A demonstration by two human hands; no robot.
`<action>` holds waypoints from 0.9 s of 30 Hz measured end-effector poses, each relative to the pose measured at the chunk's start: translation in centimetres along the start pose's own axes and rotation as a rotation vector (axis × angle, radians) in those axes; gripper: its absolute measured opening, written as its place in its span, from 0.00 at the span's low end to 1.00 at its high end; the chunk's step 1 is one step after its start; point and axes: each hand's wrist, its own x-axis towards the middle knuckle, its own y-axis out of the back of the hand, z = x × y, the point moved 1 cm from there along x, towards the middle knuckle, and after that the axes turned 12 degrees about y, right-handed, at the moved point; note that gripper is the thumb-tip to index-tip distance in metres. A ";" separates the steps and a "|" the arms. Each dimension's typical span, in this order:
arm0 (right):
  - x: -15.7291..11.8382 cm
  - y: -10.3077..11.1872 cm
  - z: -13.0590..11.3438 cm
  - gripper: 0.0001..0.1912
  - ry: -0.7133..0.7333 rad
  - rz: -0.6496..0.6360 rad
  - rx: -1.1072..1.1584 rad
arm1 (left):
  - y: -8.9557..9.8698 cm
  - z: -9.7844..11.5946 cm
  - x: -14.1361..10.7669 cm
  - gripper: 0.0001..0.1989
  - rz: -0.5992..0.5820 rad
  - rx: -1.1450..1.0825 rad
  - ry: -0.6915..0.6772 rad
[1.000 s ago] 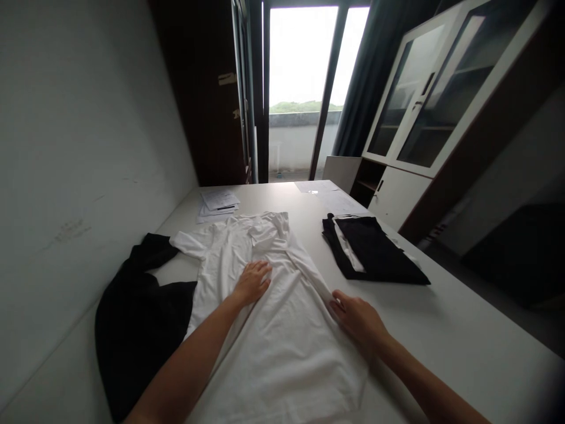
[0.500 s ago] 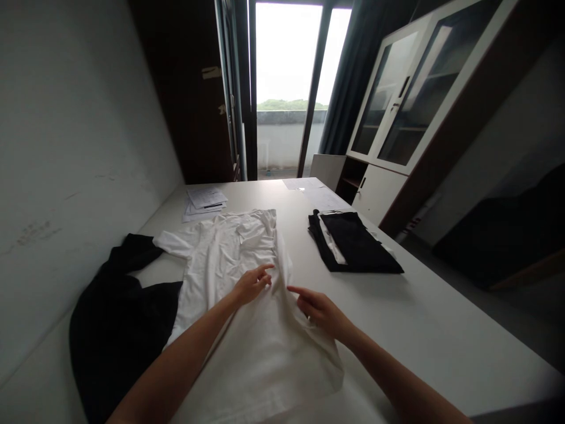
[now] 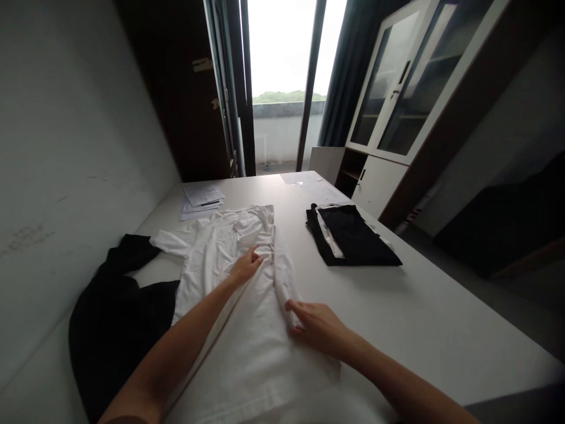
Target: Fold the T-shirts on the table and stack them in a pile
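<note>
A white short-sleeved shirt (image 3: 247,359) lies lengthwise on the table, its right side folded inward over the middle. My left hand (image 3: 245,266) rests on the upper part of the shirt, its fingers closed on the creased cloth. Lower down, at the right edge, my right hand (image 3: 318,327) pinches the shirt's sleeve (image 3: 288,285) between thumb and fingers. My left forearm covers part of the shirt's left side. Beside the shirt, on the left, a crumpled black garment (image 3: 119,330) lies against the wall and partly under the white cloth.
A stack of folded black and white clothes (image 3: 362,238) sits on the right part of the white table (image 3: 424,330). Papers (image 3: 203,199) lie at the far left, and more sheets (image 3: 304,182) at the far edge. A wall (image 3: 88,153) borders the left side. A glass-door cabinet (image 3: 397,82) stands beyond.
My left hand has moved farther up the shirt and slightly left, its fingers now closed. My right hand has moved down and gone from a pointing finger to a pinch; the sleeve lies straighter.
</note>
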 end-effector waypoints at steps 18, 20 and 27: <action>-3.4 4.7 5.1 0.08 -0.109 -0.053 -0.073 | 5.3 0.2 15.9 0.10 0.285 0.332 0.386; -3.4 4.8 5.0 0.09 -0.121 -0.020 -0.067 | 5.7 0.6 16.6 0.07 0.321 0.314 0.371; -3.8 5.8 4.1 0.09 -0.185 0.040 -0.114 | 10.3 2.2 18.8 0.12 0.528 0.213 0.413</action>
